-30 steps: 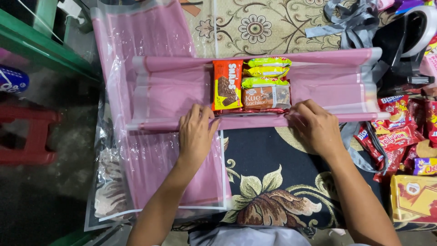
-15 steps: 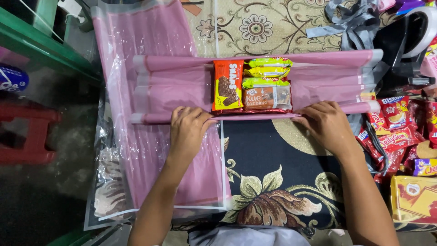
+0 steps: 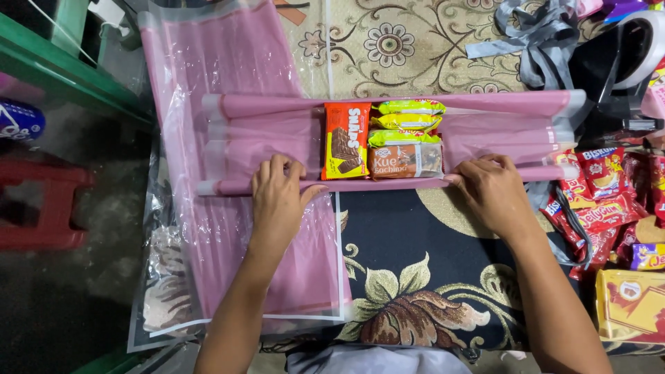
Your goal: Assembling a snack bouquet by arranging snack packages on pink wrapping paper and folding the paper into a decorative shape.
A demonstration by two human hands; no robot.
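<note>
A pink plastic wrapping sheet (image 3: 499, 128) lies across a patterned carpet, its near edge folded up into a long roll. In its middle sit an orange-red chocolate wafer pack (image 3: 346, 140), a brown cake pack (image 3: 403, 160) and yellow-green snack packets (image 3: 409, 119). My left hand (image 3: 278, 196) grips the folded near edge just left of the packs. On the same fold, right of the packs, my right hand (image 3: 490, 192) presses down. A second stack of pink sheets (image 3: 228, 62) runs under it, from the far side toward me.
A pile of red snack packets (image 3: 596, 197) and an orange box (image 3: 632, 305) lie at the right. Grey ribbon (image 3: 533, 34) sits at the top right. At the left stand a red stool (image 3: 48, 208) and a green frame (image 3: 62, 73).
Both hands have moved away from me, rolling the near edge of the pink sheet up against the snack packs. The packs have stayed in place.
</note>
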